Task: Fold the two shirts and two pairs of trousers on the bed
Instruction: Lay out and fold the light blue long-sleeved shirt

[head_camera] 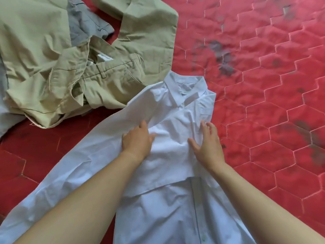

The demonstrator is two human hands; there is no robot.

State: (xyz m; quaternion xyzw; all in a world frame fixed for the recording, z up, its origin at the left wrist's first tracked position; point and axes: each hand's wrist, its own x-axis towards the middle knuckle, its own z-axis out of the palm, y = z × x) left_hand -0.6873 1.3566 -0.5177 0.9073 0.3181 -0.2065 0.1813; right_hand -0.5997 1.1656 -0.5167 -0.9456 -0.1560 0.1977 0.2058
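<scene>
**A:** As the eye runs outward from the near edge, what lies closest?

**B:** The white shirt (168, 199), front up, with its button placket (197, 208) nearest and its collar (186, 87) at the far end. One sleeve (61, 173) trails off the shirt's left side toward the near corner.

**A:** And the hands?

**B:** Both are on the shirt's chest. The left hand (137, 140) pinches a fold, fingertips tucked under the cloth and thumb on top. The right hand (208, 145) lies flat with its fingers spread. It presses near the shirt's right edge and grasps nothing.

**A:** Beyond the shirt?

**B:** The khaki trousers (105, 67) lie in a crumpled heap that meets the shirt's left shoulder. A grey garment (86, 27) lies among them, farther from the shirt. A red quilted bedcover (263, 103) lies under the shirt and spreads to its right.
</scene>
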